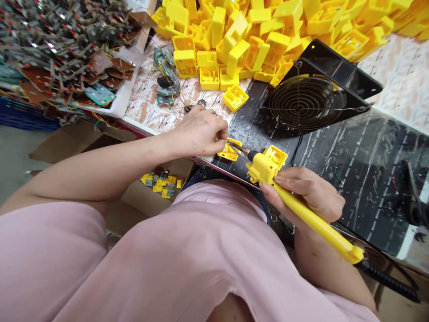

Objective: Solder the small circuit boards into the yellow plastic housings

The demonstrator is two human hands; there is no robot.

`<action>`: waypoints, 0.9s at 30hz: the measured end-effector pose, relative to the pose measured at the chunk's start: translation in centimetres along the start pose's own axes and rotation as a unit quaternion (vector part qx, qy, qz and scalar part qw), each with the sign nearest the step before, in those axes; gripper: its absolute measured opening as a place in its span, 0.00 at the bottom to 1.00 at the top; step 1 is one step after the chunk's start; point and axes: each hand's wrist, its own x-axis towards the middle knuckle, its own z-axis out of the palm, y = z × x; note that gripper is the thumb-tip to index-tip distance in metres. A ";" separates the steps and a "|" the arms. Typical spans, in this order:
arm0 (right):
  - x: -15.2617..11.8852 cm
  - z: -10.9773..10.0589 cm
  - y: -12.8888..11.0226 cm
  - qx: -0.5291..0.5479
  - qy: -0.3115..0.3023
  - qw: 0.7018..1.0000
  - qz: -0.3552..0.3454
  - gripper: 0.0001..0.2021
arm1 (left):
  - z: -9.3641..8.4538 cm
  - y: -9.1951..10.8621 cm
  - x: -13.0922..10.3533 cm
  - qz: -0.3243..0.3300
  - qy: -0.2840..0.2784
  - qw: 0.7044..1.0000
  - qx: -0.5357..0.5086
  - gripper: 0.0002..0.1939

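My right hand (pixel 310 190) is wrapped round a yellow soldering iron (pixel 295 203), whose tip points left. Right at that tip lies a small open yellow plastic housing (pixel 228 153) near the table's front edge. My left hand (pixel 203 132) is closed in a pinch over the housing; what its fingertips hold is hidden. Dark ring-shaped handles (pixel 201 103) show just behind my left knuckles. Another yellow housing (pixel 276 155) sits behind the iron's head, and one more open housing (pixel 235 98) lies beyond my left hand.
A large heap of yellow housings (pixel 234 49) covers the back. A black fan (pixel 303 103) with a wire guard stands at right. Circuit boards (pixel 67 53) fill a white tray at left. Wired parts (pixel 166 78) lie beside it. Below the edge, a cardboard box (pixel 134 201) holds yellow pieces.
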 end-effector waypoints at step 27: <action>0.9 -0.7 0.2 0.010 -0.043 0.998 -0.041 0.12 | -0.5 0.5 0.6 0.031 -0.022 0.997 0.070 0.12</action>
